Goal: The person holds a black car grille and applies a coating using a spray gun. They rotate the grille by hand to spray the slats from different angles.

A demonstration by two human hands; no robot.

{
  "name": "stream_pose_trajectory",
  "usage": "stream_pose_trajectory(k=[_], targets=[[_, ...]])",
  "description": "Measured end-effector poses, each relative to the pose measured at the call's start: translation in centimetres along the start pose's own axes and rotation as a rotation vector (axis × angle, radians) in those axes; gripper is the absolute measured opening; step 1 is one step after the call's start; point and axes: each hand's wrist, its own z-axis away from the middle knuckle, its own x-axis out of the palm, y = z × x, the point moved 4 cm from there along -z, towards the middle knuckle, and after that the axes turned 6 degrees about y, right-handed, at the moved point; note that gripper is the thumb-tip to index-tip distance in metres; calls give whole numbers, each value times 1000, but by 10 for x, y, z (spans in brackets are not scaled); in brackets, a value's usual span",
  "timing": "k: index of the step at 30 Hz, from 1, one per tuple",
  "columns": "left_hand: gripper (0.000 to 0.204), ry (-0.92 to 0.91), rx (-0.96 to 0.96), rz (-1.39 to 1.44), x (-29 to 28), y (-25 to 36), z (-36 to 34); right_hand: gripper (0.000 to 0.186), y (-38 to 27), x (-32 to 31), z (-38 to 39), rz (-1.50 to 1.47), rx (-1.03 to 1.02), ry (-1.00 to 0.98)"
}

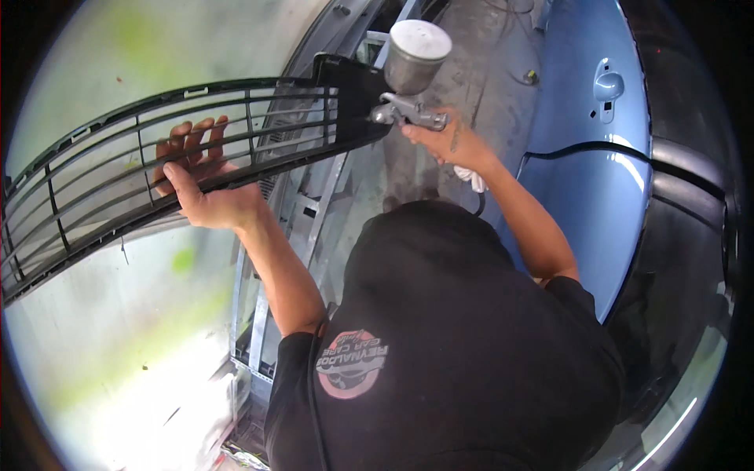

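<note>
My left hand [210, 188] supports a long black car grille [357, 98] from beneath. The thumb rests at the lower rim, and the fingers show behind the slats. My right hand [457, 146] is wrapped round the handle of a silver spray gun [408, 114], which has a round cup [418, 64] with a white lid on top. The gun's nozzle points left, close to the solid end panel of the grille. Whether spray is coming out cannot be seen. Part of the gun's grip is hidden by my fingers.
On the right stand light blue car panels [581, 157] with a door handle [609, 86]. A metal frame [314, 220] stands below the grille. A pale wall [196, 39] with green smears is on the left. A dark hose [481, 206] hangs below my right hand.
</note>
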Motion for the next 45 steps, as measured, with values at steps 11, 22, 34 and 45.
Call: stream_pose_trajectory(k=[11,22,34,45], targets=[[36,104,-1,-42,-3,-1,8,45,-13,3,-6,92,121,-49],[36,118,-31,-34,-10,-7,2,47,16,7,-19,134,66,-27],[36,-37,-7,22,-9,-1,-16,42,-9,29,-7,96,-53,31],[35,-67,-22,24,-18,1,-16,56,0,33,9,166,2,163]])
